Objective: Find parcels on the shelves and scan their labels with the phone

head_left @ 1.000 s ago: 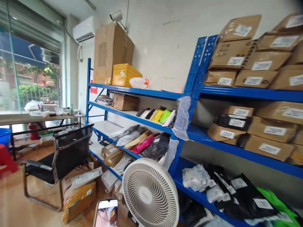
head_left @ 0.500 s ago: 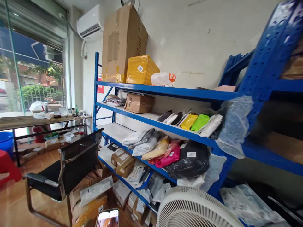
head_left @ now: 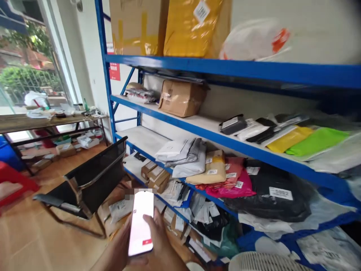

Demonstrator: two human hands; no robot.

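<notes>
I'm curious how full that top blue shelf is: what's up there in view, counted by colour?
Brown carton: 1
Yellow parcel: 1
White bag: 1
Total: 3

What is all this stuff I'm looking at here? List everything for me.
phone: one, lit pale screen, held low in front of the shelves
shelving: one, blue, along the wall
boxes: tall brown box and yellow box on top; brown box one shelf down
white bag: one, orange mark, top shelf
mailers: many, grey, tan, pink, black, yellow, green, on the middle shelves
chair: one, black, on the floor
table: one, wooden, by the window
fan: one, white, bottom edge
hand: one, gripping the phone; which hand, cannot tell
</notes>
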